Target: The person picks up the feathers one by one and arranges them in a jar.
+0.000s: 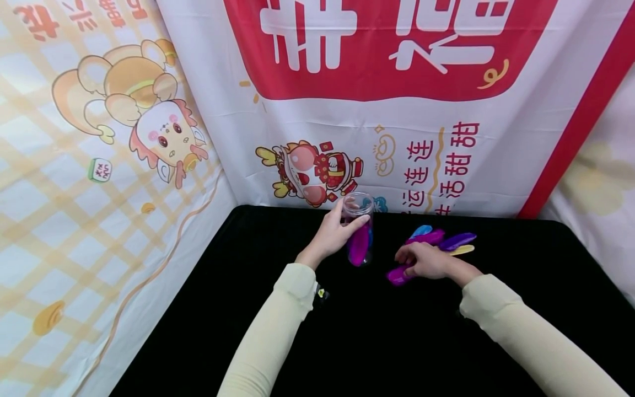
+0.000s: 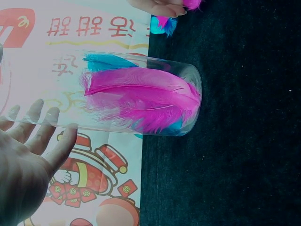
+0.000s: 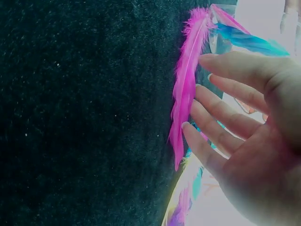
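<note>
My left hand grips a clear jar near its rim, thumb across one side and fingers at the other. The jar stands upright on the black table. Inside it are a magenta feather and blue feathers, pressed against the wall. My right hand is low over the table to the right of the jar. Its fingertips are at the edge of a loose magenta feather, with the fingers nearly straight and spread in the right wrist view.
Beyond my right hand lie more loose feathers: a purple feather, a yellow feather, a blue feather and another magenta one. A white and red printed cloth hangs behind the black table; a checked cloth hangs at left.
</note>
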### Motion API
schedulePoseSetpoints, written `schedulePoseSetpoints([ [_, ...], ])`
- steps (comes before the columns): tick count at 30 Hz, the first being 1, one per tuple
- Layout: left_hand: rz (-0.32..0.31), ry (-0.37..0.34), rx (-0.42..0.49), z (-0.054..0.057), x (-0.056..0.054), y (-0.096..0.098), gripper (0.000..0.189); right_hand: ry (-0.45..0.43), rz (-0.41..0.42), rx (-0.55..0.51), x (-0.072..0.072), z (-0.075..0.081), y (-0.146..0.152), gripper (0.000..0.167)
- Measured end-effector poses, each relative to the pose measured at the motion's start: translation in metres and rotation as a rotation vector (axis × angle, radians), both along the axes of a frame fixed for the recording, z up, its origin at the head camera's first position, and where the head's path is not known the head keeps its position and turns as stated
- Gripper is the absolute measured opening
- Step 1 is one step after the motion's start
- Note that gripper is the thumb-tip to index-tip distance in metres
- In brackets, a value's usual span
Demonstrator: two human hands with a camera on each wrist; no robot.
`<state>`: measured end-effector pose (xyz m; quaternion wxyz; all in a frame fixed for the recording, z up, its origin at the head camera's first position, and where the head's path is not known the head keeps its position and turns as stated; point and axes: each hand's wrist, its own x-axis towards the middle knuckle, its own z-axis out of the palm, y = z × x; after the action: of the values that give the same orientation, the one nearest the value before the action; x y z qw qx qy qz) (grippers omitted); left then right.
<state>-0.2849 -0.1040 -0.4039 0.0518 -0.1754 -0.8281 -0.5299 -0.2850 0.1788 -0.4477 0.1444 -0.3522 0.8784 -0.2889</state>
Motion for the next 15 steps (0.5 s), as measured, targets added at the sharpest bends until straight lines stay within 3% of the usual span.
schedulePoseSetpoints([
  [10, -0.008, -0.006, 0.007, -0.0008, -0.0006, -0.0004, 0.069, 0.020, -0.037, 0.057, 0.0009, -0.0015, -0.0003, 0.032],
  [15, -0.006, -0.006, 0.006, -0.0008, -0.0004, -0.0006, 0.066, 0.032, -0.019, 0.037, -0.0016, -0.0047, -0.0031, 0.025],
])
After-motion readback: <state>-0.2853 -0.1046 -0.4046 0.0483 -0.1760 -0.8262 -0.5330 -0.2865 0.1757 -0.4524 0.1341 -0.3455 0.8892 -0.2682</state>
